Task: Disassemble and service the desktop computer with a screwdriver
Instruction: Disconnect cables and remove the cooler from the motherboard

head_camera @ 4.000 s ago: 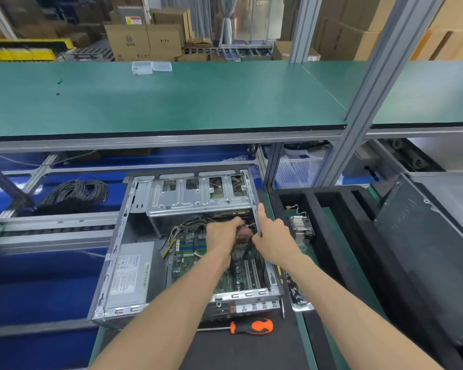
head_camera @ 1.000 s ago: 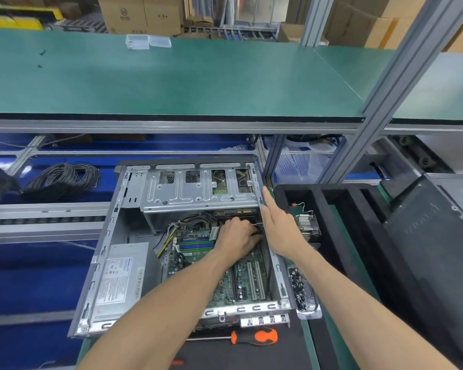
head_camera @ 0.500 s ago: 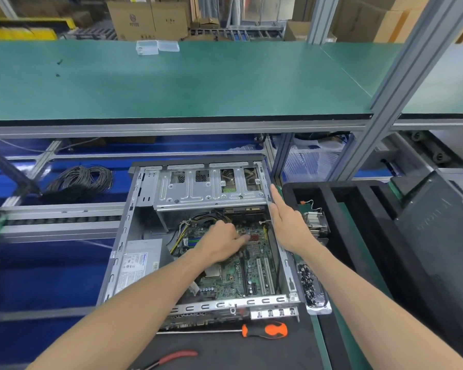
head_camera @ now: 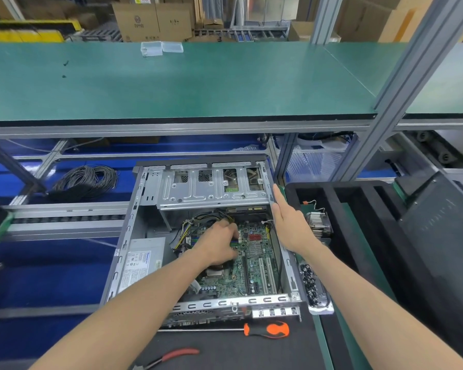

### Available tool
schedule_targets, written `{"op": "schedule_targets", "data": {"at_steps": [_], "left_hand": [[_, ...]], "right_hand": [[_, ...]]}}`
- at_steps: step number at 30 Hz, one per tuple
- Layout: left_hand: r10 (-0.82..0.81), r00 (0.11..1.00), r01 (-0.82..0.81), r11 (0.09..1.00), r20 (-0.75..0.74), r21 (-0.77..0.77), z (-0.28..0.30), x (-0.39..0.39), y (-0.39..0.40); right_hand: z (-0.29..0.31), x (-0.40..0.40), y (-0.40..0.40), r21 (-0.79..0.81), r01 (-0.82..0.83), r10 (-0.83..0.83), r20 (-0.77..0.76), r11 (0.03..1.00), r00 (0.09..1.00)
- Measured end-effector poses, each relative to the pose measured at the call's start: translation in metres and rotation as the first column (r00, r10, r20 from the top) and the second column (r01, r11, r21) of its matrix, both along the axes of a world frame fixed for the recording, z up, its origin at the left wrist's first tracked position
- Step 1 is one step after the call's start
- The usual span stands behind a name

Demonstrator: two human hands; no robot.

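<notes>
On the workbench: desktop computer (head_camera: 203, 236) lies on its side, cover off, motherboard (head_camera: 254, 263) exposed, at the bench's near edge below the green shelf (head_camera: 171, 84).

Just changed: left hand (head_camera: 219, 244) has shifted from the right-hand wall of the case toward the middle of the board, by the memory slots, over the past second; pliers (head_camera: 169, 356) have come into view at the bottom edge.

Left hand grip: fingers curled down onto the board; whether they pinch anything cannot be told.

Right hand (head_camera: 289, 222): flat, fingers straight, pressed along the case's right wall, holding nothing.

Meaning for the task: work appears to be moving on to another connector or module; board not yet freed.

Case direction: long axis runs away from the person, drive cage (head_camera: 211, 188) at the far end, rear port panel nearest.

Screwdriver (head_camera: 265, 330): untouched on the black mat just before the case, lying crosswise, orange handle to the right, tip pointing left.

Nearby: heatsink (head_camera: 318, 222) in the black tray; screws in a small dish (head_camera: 314, 289) beside the case.
</notes>
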State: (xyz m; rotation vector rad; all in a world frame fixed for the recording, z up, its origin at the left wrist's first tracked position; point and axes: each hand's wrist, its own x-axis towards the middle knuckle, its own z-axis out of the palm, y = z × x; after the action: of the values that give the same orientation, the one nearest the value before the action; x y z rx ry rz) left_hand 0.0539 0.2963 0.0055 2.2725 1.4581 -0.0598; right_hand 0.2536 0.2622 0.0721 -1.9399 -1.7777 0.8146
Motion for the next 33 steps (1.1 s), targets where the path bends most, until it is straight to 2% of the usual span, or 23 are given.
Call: {"op": "schedule_targets", "data": {"at_steps": [6,9,14,18,23,28,30,33], "left_hand": [[0.024,0.995,-0.026,0.999,0.093,0.021,0.003,-0.005,0.002],[0.016,0.994,-0.025,0.997,0.107,0.078,0.003,-0.005,0.000],[0.021,0.999,-0.024,0.995,0.030,0.101,0.004,-0.008,-0.001],[0.047,0.998,-0.052,0.988,0.037,0.145,0.005,-0.015,0.000],[0.038,0.996,-0.020,0.975,-0.078,0.220,0.007,-0.018,-0.004],[0.189,0.976,-0.161,0.961,-0.111,0.226,0.012,-0.021,-0.004],[0.243,0.970,-0.230,0.950,-0.034,0.212,0.011,-0.022,-0.004],[0.390,0.919,-0.393,0.903,0.053,0.176,0.011,-0.026,0.000]], "right_hand": [[0.002,-0.002,0.000,-0.027,0.017,-0.016,0.037,0.999,0.999],[0.005,-0.003,-0.001,-0.036,0.019,-0.017,0.059,0.999,0.998],[0.005,-0.005,-0.001,-0.033,0.007,-0.003,0.116,0.999,0.993],[0.003,-0.007,0.000,-0.027,0.036,-0.031,0.160,0.999,0.987],[0.003,-0.016,0.001,0.072,0.038,-0.061,0.350,0.997,0.935],[0.001,-0.030,-0.002,0.066,0.004,-0.035,0.472,0.998,0.881],[-0.001,-0.032,-0.005,0.082,-0.069,0.018,0.505,0.994,0.863],[0.001,-0.031,-0.005,0.086,-0.047,0.001,0.472,0.995,0.882]]}}
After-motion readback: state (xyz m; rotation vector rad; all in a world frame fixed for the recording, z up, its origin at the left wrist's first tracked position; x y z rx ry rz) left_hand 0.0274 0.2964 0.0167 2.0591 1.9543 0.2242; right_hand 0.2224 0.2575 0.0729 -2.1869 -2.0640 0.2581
